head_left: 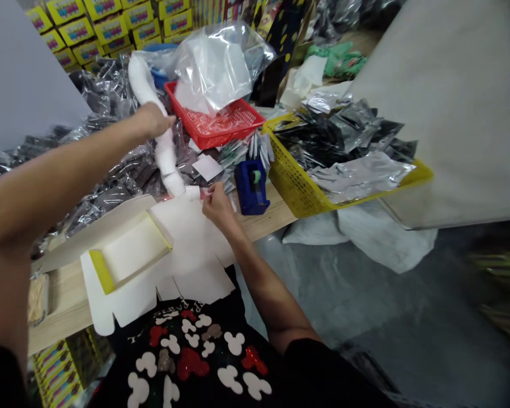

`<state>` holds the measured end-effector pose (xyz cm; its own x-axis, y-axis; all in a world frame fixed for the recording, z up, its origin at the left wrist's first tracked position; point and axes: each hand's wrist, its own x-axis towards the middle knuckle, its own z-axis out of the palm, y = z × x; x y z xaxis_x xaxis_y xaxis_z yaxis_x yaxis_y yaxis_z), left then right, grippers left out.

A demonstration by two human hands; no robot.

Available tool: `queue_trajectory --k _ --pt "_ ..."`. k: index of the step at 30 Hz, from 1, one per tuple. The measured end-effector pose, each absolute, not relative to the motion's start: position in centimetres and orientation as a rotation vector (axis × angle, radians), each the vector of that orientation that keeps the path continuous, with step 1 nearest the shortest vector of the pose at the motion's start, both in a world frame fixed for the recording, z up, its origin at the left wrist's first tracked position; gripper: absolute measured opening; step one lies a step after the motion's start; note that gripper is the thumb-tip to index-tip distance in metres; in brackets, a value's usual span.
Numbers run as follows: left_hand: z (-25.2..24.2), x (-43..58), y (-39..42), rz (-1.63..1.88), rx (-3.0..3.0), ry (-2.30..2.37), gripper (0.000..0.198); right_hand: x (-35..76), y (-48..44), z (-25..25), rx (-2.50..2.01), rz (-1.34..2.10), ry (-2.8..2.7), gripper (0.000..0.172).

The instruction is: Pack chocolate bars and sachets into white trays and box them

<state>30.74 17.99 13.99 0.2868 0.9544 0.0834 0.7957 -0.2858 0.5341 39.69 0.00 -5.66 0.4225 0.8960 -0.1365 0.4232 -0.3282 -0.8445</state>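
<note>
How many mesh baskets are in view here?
2: a red mesh basket beyond the blue tape dispenser, and a yellow mesh basket to the dispenser's right, holding silvery packets. Others may be hidden.

Behind and left of the blue tape dispenser (255, 205), a red basket (215, 139) is blocking passage; rightward a yellow basket (300, 181) is standing, leftward the right hand (218, 207) is crowding. Nearside, wooden table (261, 224) is leaving a narrow lane.

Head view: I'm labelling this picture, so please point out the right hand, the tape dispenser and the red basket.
Right hand (218, 205): head view, middle of the hand.
Tape dispenser (252, 197): head view, blue body.
Red basket (226, 137): head view, near wall.
</note>
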Motion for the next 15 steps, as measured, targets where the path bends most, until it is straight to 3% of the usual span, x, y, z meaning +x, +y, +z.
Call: queue_trajectory --k 3,7,10,15 --pt "19.7 28.2 12.4 0.377 2.318 1.446 0.024 40.2 -0.4 -5.6 -1.890 0.498 -1.499 0.062" --pt "22.4 21.0 1.0 0.623 2.755 0.950 0.023 39.1 -0.8 -5.9 -1.863 0.404 -1.891 0.077" --pt "18.3 15.6 -6.2 0.666 2.796 0.786 0.016 38.1 -1.2 -6.3 -1.839 0.351 -1.974 0.073" --pt "7.8 10.4 -9.0 0.637 2.479 1.229 0.027 37.1 -1.4 -7.6 -1.829 0.335 -1.921 0.061"
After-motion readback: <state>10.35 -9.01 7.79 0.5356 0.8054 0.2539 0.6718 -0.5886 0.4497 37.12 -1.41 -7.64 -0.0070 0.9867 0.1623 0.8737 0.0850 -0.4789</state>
